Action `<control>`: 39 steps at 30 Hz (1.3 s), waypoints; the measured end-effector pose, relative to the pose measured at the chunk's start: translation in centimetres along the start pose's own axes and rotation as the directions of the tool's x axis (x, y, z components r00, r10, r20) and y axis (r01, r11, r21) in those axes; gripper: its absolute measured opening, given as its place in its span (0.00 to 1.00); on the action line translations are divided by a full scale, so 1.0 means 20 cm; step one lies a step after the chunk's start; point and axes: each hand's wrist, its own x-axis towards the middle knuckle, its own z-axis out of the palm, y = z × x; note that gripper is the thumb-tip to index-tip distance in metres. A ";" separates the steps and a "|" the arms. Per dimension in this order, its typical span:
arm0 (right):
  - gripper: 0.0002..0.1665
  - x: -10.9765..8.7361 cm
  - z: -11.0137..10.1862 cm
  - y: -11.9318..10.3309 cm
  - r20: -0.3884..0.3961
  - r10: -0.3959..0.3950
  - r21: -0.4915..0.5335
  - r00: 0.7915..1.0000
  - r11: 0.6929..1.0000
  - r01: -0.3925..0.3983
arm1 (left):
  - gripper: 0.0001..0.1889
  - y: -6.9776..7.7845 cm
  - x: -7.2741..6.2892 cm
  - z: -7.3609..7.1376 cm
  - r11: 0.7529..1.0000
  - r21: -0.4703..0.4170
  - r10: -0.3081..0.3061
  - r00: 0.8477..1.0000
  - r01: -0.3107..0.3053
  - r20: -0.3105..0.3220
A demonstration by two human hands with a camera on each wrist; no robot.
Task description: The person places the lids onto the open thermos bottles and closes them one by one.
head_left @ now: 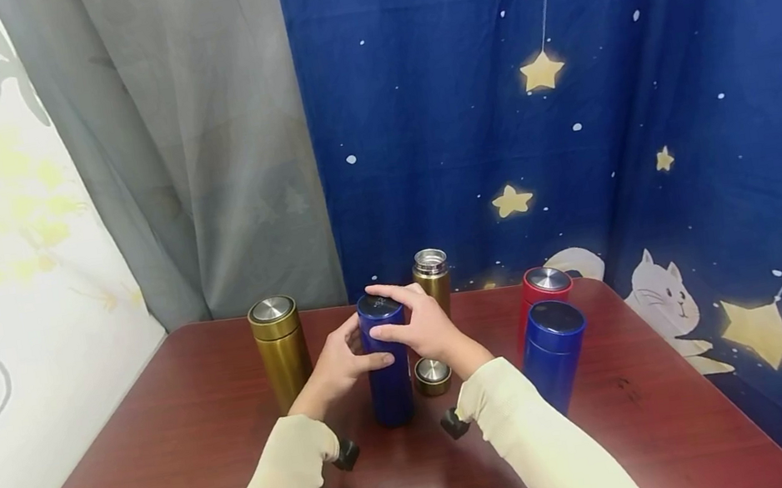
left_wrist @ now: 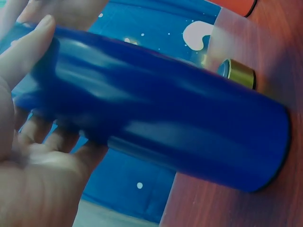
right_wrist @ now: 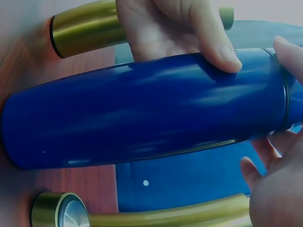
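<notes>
A blue thermos (head_left: 393, 400) stands upright on the table, in front of me. Around its upper body curls my left hand (head_left: 337, 367), with the thumb across the near side. My right hand (head_left: 427, 324) holds the dark-topped lid (head_left: 374, 304) from the right; in the right wrist view the seam between lid (right_wrist: 296, 101) and body (right_wrist: 142, 109) shows as a thin line. Just right of the thermos lies a gold lid (head_left: 432, 374) with a silver top. Behind my right hand rises a lidless gold thermos (head_left: 432, 278), its steel mouth exposed.
A lidded gold thermos (head_left: 281, 357) stands to the left. At the right are a red thermos (head_left: 540, 286) and, nearer me, a second blue thermos (head_left: 553, 350), partly behind my right sleeve. Curtains hang beyond the far edge of the red-brown table (head_left: 141, 450).
</notes>
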 end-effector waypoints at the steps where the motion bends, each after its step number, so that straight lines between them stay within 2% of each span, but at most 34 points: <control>1: 0.35 0.00 0.00 -0.01 -0.011 -0.001 -0.025 1.000 1.000 0.000 | 0.37 0.00 0.00 0.01 1.000 0.006 0.006 1.000 -0.006 -0.013; 5: 0.35 0.00 0.02 -0.03 -0.051 -0.005 -0.123 0.999 0.992 -0.001 | 0.37 0.00 -0.01 0.03 1.000 0.014 0.028 0.997 -0.027 -0.068; 13: 0.35 -0.01 0.05 -0.06 -0.123 -0.008 -0.236 0.992 0.971 -0.022 | 0.40 0.02 -0.04 0.08 0.997 0.053 0.057 0.985 -0.048 -0.165; 17: 0.34 -0.02 0.07 -0.06 -0.150 -0.033 -0.267 0.988 0.964 -0.008 | 0.40 0.03 -0.05 0.10 0.996 0.066 0.080 0.974 -0.068 -0.211; 20: 0.34 -0.02 0.08 -0.07 -0.161 -0.035 -0.275 0.986 0.961 -0.011 | 0.40 0.05 -0.06 0.13 0.993 0.106 0.086 0.961 -0.060 -0.263; 24: 0.34 -0.01 0.08 -0.07 -0.159 -0.021 -0.261 0.987 0.965 -0.021 | 0.40 0.06 -0.06 0.16 0.983 0.180 0.099 0.940 -0.041 -0.327; 28: 0.34 0.00 0.08 -0.07 -0.142 0.030 -0.201 0.989 0.978 -0.058 | 0.41 0.06 -0.05 0.16 0.973 0.229 0.121 0.929 -0.041 -0.349; 31: 0.35 0.00 0.08 -0.06 -0.137 0.083 -0.158 0.987 0.982 -0.104 | 0.42 -0.01 -0.02 0.15 0.968 0.244 0.143 0.920 -0.054 -0.365; 35: 0.41 -0.01 0.08 -0.05 -0.145 0.140 -0.100 0.979 0.983 -0.155 | 0.44 -0.14 0.01 0.13 0.971 0.233 0.144 0.910 -0.054 -0.389; 39: 0.45 -0.04 0.08 -0.04 -0.171 0.175 -0.018 0.970 0.983 -0.181 | 0.45 -0.16 0.01 0.12 0.970 0.240 0.130 0.909 -0.035 -0.396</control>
